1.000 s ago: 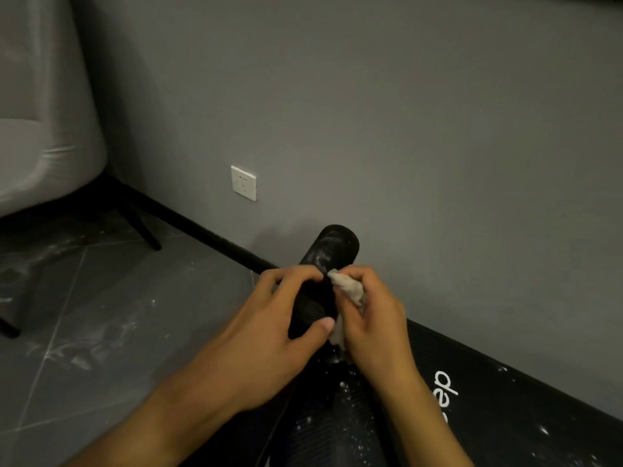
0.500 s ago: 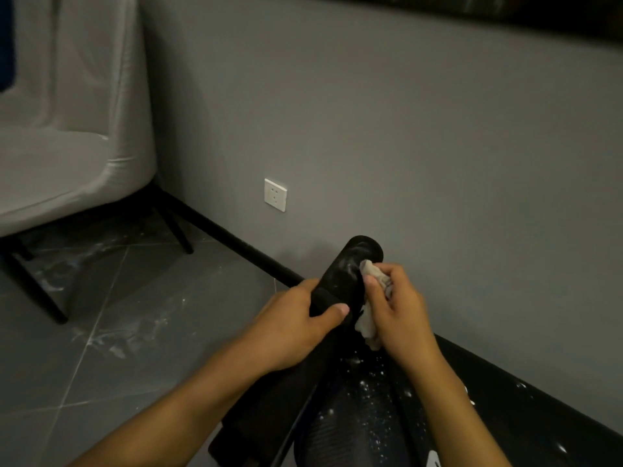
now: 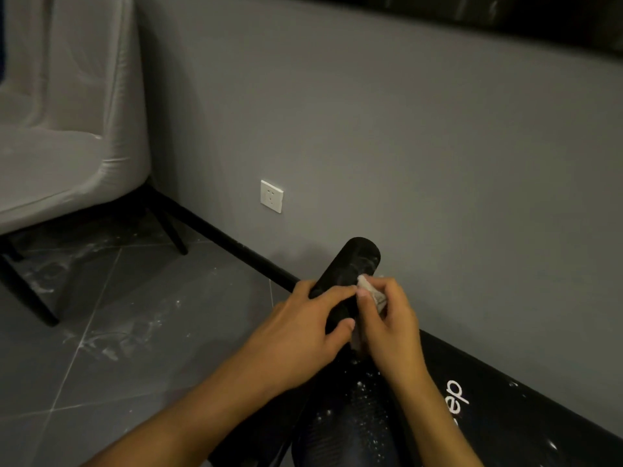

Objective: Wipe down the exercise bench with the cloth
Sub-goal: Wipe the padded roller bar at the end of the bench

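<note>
Biggest thing first: the exercise bench point(image 3: 526, 409) is the long black padded slab running off below and to the right of the right wrist, along the foot of the grey wall point(image 3: 404, 146). Its surface has white specks on it, so I'd guess most of the wiping is not yet done.

What's being worked on is the bench's black roller pad point(image 3: 350, 267). This is the bit that matters for the next move: its long axis runs from under the palms, up and away past the fingertips toward the wall, ending in a round cap just beyond the fingers. Any wiping stroke has to go either along that line or around the cylinder.

The left hand point(image 3: 303, 335) comes in from the left side, with fingers curled over the top of the roller and the thumb tucked underneath. That's a firm wrap and it looks like the steadying grip.

The right hand point(image 3: 391, 328) sits on the opposite side, touching the roller, with its fingers bunched narrow and pinching the cloth point(image 3: 369, 291). The cloth is a small pale wad pressed against the roller's right flank just short of the end cap, with a bit of it trailing down under the palm.

So the right hand is the nearer one to the unwiped cap, which lies just ahead of its fingertips. My guess is the next move is a push forward along the axis or a twist around the end.
</note>
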Demonstrator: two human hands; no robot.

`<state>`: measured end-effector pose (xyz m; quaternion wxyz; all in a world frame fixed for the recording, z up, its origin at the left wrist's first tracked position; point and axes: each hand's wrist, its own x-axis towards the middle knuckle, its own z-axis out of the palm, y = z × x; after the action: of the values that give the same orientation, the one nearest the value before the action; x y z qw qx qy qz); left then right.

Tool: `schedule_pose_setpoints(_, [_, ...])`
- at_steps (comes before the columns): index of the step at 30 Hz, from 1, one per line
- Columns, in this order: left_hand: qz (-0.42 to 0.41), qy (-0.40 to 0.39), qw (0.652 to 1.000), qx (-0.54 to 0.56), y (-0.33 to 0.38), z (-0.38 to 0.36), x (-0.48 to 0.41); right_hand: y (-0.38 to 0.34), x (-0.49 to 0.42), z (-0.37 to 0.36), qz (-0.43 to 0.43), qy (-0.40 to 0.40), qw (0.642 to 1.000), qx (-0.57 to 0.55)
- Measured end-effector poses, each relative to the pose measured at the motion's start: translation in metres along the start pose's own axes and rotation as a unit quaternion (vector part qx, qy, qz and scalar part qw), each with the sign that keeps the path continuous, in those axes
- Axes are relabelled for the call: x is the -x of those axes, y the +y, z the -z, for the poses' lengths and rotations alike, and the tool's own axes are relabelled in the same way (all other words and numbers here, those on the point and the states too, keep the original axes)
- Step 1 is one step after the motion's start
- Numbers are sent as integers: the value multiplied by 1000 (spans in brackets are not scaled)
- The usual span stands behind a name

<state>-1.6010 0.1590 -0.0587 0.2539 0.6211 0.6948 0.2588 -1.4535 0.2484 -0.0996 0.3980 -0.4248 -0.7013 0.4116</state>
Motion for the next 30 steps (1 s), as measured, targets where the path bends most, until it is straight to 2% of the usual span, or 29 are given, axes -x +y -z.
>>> schedule_pose_setpoints(3, [4,5,1000,1,0,1,0,2,12,0,18,-11,1000,-17])
schedule_pose_setpoints(10, [-2,31,999,21,-2,2,0,5,-51,-2,-14,106,992,68])
schedule_pose_setpoints(14, [-5,34,999,30,-3,0,0,1,-15,-8,-13,54,998,34])
schedule_pose_setpoints(17, [-3,40,998,39,-3,-1,-2,3,16,-8,53,6,998,28])
schedule_pose_setpoints(19, [-1,40,999,37,-3,-1,-3,4,10,-6,68,9,996,56])
schedule_pose_setpoints(25, [-2,33,999,35,-3,1,-3,3,-54,3,19,76,995,58])
schedule_pose_setpoints(30, [-2,34,999,22,-3,1,-4,7,-5,6,37,-15,999,20])
